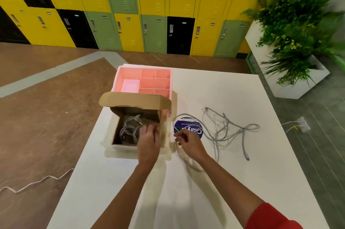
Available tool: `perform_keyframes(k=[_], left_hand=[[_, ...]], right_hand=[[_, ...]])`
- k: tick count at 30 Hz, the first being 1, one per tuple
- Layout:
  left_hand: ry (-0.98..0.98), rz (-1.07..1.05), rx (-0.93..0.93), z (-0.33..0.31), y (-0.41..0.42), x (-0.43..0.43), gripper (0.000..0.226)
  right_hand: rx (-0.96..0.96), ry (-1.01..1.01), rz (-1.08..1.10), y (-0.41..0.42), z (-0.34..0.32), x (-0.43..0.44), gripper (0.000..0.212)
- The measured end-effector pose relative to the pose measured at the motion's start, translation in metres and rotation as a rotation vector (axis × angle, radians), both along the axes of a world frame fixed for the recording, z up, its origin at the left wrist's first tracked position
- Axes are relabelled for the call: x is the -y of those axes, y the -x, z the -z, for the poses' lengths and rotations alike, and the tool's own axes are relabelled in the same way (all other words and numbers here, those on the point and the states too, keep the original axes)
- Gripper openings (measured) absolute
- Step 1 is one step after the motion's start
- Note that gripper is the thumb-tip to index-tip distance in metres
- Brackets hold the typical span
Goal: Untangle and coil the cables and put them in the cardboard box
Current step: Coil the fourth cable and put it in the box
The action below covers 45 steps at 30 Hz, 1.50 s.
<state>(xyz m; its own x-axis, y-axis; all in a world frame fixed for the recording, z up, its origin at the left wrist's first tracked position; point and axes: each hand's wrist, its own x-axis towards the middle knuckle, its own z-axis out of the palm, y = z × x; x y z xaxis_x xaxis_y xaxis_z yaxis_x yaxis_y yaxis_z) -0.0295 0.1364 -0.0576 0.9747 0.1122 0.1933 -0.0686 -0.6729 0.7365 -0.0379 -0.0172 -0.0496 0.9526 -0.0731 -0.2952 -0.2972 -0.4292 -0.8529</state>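
The person is putting cables away, one at a time. The left hand (148, 135) is down in the cardboard box (116, 131). Its fingertips are right over the coiled cables (128, 128) that lie there in round loops. It is blurry, so I cannot tell if those fingers hold anything or just touch. The right hand (186, 139) has its fingers curled and pinches a thin grey cable (179, 152), which hangs in a floppy loop below them.

I think the next job is to pull that cable free and wind it up. It runs off past the fingertips toward the tangle (225, 129), so it needs a slow, soft pull or it may knot.

The box is brown, rough card with a bent lid. Beyond the fingers is a smooth pink tray (119, 75) with little square rooms. A round blue sticker (184, 125) sits just past the right fingers on the flat white table (224, 88).
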Motion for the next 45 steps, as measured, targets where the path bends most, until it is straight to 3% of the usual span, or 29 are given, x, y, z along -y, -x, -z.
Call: perform_keyframes(k=[4,7,10,12,15,17,20,23,33,37,41,45], left_hand=[[-0.017,0.221,0.051,0.0,0.007,0.04,0.02],[-0.04,0.324,0.015,0.004,0.008,0.067,0.026],[-0.139,0.343,-0.109,0.005,0.001,0.091,0.044],[-0.195,0.29,-0.253,0.005,-0.008,0.099,0.062],[-0.324,0.252,-0.439,0.007,-0.016,0.105,0.074],[-0.335,0.252,-0.474,0.011,-0.017,0.105,0.065],[-0.248,0.245,-0.404,0.013,-0.019,0.1,0.028],[-0.083,0.228,-0.339,0.005,-0.022,0.094,0.021],[0.112,0.139,-0.064,-0.027,-0.015,0.076,0.016],[0.114,0.122,-0.072,-0.026,-0.011,0.069,0.017],[0.045,0.266,-0.107,-0.018,0.001,0.068,0.014],[0.028,0.367,-0.166,-0.011,0.009,0.074,0.014]], right_hand=[[0.064,0.186,0.192,0.012,0.009,0.04,0.021],[0.217,0.444,0.34,0.025,0.005,0.068,0.033],[0.295,0.673,0.409,0.03,-0.004,0.098,0.057],[0.186,0.712,0.354,0.028,-0.008,0.112,0.064],[-0.039,0.635,0.172,0.025,-0.01,0.13,0.061],[-0.099,0.518,0.117,0.023,-0.011,0.137,0.058],[-0.005,0.32,0.21,0.025,-0.015,0.139,0.056],[0.21,0.157,0.361,0.023,-0.026,0.145,0.051],[0.494,0.102,0.456,0.01,-0.103,0.163,0.021],[0.546,0.182,0.475,0.017,-0.108,0.163,0.012],[0.595,0.321,0.497,0.022,-0.12,0.162,0.009],[0.638,0.242,0.461,0.027,-0.146,0.163,0.008]])
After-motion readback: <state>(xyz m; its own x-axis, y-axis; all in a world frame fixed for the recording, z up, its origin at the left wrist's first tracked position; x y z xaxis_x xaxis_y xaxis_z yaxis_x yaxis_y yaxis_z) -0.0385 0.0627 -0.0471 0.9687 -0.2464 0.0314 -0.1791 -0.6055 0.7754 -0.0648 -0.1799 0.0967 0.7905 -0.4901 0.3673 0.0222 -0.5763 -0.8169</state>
